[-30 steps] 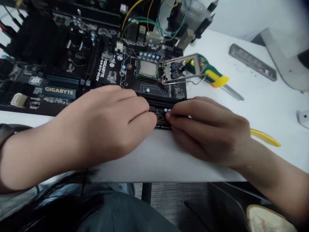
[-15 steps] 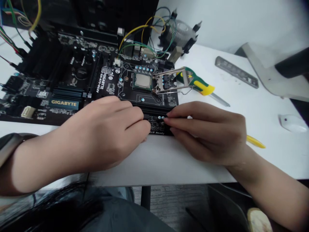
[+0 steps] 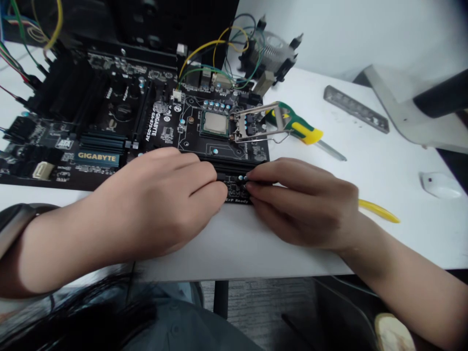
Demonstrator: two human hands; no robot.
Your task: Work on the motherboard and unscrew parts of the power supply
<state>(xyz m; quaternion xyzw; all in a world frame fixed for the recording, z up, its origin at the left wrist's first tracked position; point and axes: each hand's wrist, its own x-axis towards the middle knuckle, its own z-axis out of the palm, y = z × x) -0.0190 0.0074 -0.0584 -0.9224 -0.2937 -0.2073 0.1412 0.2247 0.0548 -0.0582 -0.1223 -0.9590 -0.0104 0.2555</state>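
Note:
A black Gigabyte motherboard (image 3: pixel 109 126) lies on the white table (image 3: pixel 365 185), its processor (image 3: pixel 214 123) bare in the socket with the metal retention frame (image 3: pixel 258 124) swung open. My left hand (image 3: pixel 161 200) rests curled over the board's near edge, its fingertips pressed against the black memory slots (image 3: pixel 230 176). My right hand (image 3: pixel 303 200) comes in from the right, fingers closed together and pinching at the same slot end. What lies between the fingertips is too small to make out.
A green and yellow screwdriver (image 3: pixel 303 127) lies right of the socket. A cooler fan (image 3: pixel 270 48) with coloured wires sits behind the board. Also on the table are a metal I/O shield (image 3: pixel 356 108), a monitor stand (image 3: pixel 402 107), a yellow pen (image 3: pixel 378 210) and a white mouse (image 3: pixel 438 185).
The view tilted up and steadied. My right hand slid slightly left along the board's near edge, closing on my left hand's fingertips. The left hand stayed in place.

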